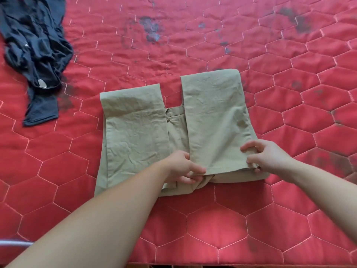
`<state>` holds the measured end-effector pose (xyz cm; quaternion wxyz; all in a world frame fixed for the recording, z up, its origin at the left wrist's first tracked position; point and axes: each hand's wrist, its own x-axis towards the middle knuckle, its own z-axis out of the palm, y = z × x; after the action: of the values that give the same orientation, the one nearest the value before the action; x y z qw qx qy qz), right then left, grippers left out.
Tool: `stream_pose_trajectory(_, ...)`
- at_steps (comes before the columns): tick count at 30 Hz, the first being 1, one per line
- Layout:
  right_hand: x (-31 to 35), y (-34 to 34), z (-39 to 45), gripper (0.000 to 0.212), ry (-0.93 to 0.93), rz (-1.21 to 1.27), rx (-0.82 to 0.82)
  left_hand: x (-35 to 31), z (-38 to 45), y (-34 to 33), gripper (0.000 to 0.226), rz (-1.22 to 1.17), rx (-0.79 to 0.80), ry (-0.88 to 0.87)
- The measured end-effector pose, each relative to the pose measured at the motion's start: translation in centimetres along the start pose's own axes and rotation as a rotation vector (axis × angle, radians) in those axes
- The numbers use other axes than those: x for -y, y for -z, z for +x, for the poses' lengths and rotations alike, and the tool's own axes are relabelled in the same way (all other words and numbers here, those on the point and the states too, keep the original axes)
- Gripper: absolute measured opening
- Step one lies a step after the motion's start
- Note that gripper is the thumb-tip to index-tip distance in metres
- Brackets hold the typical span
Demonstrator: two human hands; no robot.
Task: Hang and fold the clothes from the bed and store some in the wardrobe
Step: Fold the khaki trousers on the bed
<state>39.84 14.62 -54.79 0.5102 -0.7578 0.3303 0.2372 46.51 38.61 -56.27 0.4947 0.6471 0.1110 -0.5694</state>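
Observation:
Khaki trousers (212, 117) lie flat on the red quilted bed (222, 229), both legs folded back toward me over the waist. My left hand (183, 169) pinches the near left corner of the right leg's hem. My right hand (268, 157) pinches the same hem at its right corner. The left leg (133, 132) lies flat and untouched. A crumpled dark navy garment (36, 53) sits at the far left of the bed, well away from both hands.
The red quilt has dark stains across its far part (152, 29) and at the right (301, 22). The bed's near edge (231, 265) runs along the bottom of the view. A pale rod-like object (15, 243) shows at the lower left.

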Motion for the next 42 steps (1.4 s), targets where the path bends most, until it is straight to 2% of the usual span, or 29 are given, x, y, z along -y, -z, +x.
stream_pose_trajectory(3,-0.7,-0.7,-0.2,0.039,0.046,-0.218,-0.115,0.9,0.2,-1.2,0.023,0.137,-0.103,-0.017)
stream_pose_trajectory(6,-1.8,-1.0,-0.4,0.049,0.086,-0.233,-0.307,1.8,-0.3,-1.6,0.033,0.241,-0.232,-0.204)
stream_pose_trajectory(7,-2.4,-1.1,-0.6,0.057,0.083,-0.223,-0.367,2.3,-0.6,-1.6,0.041,0.390,-0.275,-0.301)
stream_pose_trajectory(8,-3.2,-1.2,-0.9,0.063,0.072,-0.212,-0.413,2.9,-0.8,-1.5,0.053,0.643,-0.318,-0.363)
stream_pose_trajectory(10,-5.0,-1.9,-1.6,0.065,0.021,-0.191,-0.448,4.1,-1.0,-1.5,0.068,1.107,-0.372,-0.391)
stream_pose_trajectory(11,-5.9,-2.3,-1.9,0.060,-0.010,-0.160,-0.443,4.6,-1.1,-1.6,0.068,1.207,-0.389,-0.389)
stream_pose_trajectory(14,-7.0,-3.2,-2.8,0.029,-0.079,0.128,-0.375,5.6,-0.9,-2.0,0.047,1.232,-0.456,-0.445)
stream_pose_trajectory(17,-6.8,-2.5,-2.8,0.012,-0.124,0.327,-0.348,6.0,-0.9,-2.3,0.035,1.242,-0.500,-0.482)
stream_pose_trajectory(21,-5.9,0.7,-1.6,0.012,-0.080,0.253,-0.383,6.6,-0.8,-1.7,0.038,1.301,-0.504,-0.504)
stream_pose_trajectory(24,-6.2,2.5,-1.1,0.005,-0.106,0.213,-0.302,7.2,-0.8,-1.4,0.026,1.305,-0.512,-0.530)
stream_pose_trajectory(27,-6.9,2.7,-1.0,0.008,-0.171,0.214,-0.245,7.7,-0.6,-1.5,0.022,1.311,-0.485,-0.525)
stream_pose_trajectory(29,-6.8,2.3,-0.7,0.009,-0.140,0.014,-0.309,7.5,-0.7,-1.7,0.039,1.196,-0.486,-0.480)
stream_pose_trajectory(31,-6.3,1.5,-0.7,0.018,0.045,-0.249,-0.446,6.5,-1.1,-2.2,0.053,0.863,-0.542,-0.434)
stream_pose_trajectory(33,-5.5,0.6,-0.8,0.029,0.230,-0.356,-0.562,5.0,-0.9,-2.9,0.046,0.529,-0.624,-0.387)
stream_pose_trajectory(34,-5.2,0.2,-0.7,0.027,0.237,-0.384,-0.559,4.2,-0.5,-3.1,0.038,0.425,-0.643,-0.340)
stream_pose_trajectory(36,-4.6,-0.4,-0.4,0.034,0.089,-0.401,-0.427,3.0,0.1,-3.5,0.026,0.272,-0.629,-0.226)
stream_pose_trajectory(38,-4.4,-0.5,-0.2,0.038,-0.020,-0.283,-0.335,2.7,0.3,-4.0,0.023,0.025,-0.577,-0.145)
stream_pose_trajectory(40,-4.6,-0.2,-0.3,0.027,0.052,-0.197,-0.348,2.9,0.4,-4.0,0.027,-0.168,-0.515,-0.090)
stream_pose_trajectory(42,-5.0,0.4,-0.8,0.014,0.179,-0.239,-0.390,3.0,0.3,-3.7,0.024,-0.257,-0.431,-0.077)
